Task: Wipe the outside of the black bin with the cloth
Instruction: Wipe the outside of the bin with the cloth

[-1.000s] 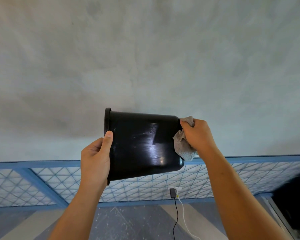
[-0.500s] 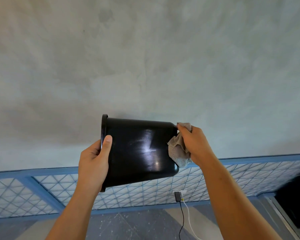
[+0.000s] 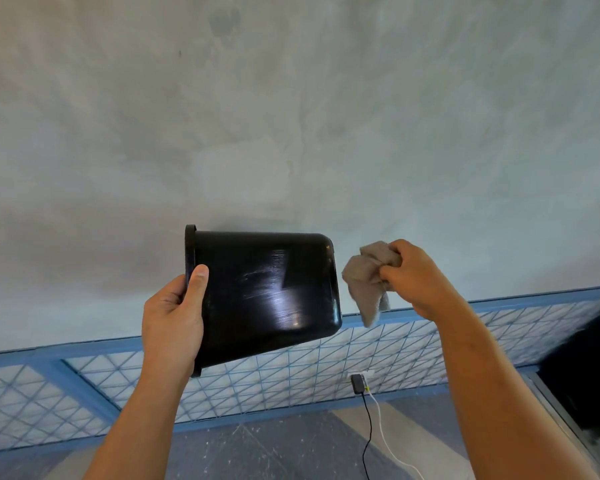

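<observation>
The glossy black bin (image 3: 264,292) is held up on its side in front of the wall, rim to the left and base to the right. My left hand (image 3: 174,320) grips it at the rim, thumb lying on the outside wall. To the right of the base, my right hand (image 3: 413,275) holds a crumpled grey cloth (image 3: 368,282). The cloth hangs free, a small gap apart from the bin's base. Faint wipe streaks shine on the bin's side.
A pale plastered wall (image 3: 291,116) fills the background. Below runs a blue-framed lattice panel (image 3: 291,368) with a wall socket, a black plug (image 3: 357,383) and trailing cables. A dark opening (image 3: 582,368) lies at the lower right.
My right hand has pulled the cloth off the bin's base and moved it to the right, leaving a gap. The bin has tipped a little more level in my left hand.
</observation>
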The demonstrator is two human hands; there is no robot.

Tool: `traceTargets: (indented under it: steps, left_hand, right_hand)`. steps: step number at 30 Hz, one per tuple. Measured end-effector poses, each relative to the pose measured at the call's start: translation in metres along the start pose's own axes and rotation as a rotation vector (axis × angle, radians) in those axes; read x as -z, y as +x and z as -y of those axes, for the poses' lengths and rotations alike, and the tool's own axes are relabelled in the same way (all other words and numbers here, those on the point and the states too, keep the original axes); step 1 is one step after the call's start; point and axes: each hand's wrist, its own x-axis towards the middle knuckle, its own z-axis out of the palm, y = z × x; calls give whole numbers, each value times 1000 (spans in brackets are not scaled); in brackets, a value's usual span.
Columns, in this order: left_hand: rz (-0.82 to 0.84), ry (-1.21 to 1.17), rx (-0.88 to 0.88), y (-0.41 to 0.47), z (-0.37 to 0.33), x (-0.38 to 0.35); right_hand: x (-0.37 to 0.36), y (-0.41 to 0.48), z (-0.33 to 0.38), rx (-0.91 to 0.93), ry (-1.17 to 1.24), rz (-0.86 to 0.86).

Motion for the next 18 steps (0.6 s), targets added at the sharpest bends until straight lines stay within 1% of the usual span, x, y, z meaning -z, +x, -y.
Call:
traceTargets:
  steps: [3,6,8,10,13,15,18]
  left_hand:
    - [15,8,-7,2,2,2]
    - [28,6,-19,3,4,3]
    - [43,5,-27,5,6,5]
    - [48,7,-36,6,7,6]
    - [50,-18,-21,7,10,7]
    - [55,-25,-4,7,10,7]
    - [58,-20,-4,7,12,7]
  right_hand:
    - [-9,-3,-5,50,15,-19]
    - [-19,-3,-6,-11,115,-126]
    - [-24,-5,-5,-71,158,-149]
    - [-25,-8,-3,-149,144,-107]
    - [-29,-14,-2,-312,371,81]
    - [-33,-11,-10,-319,478,172]
    - [-35,-8,-21,-273,536,185]
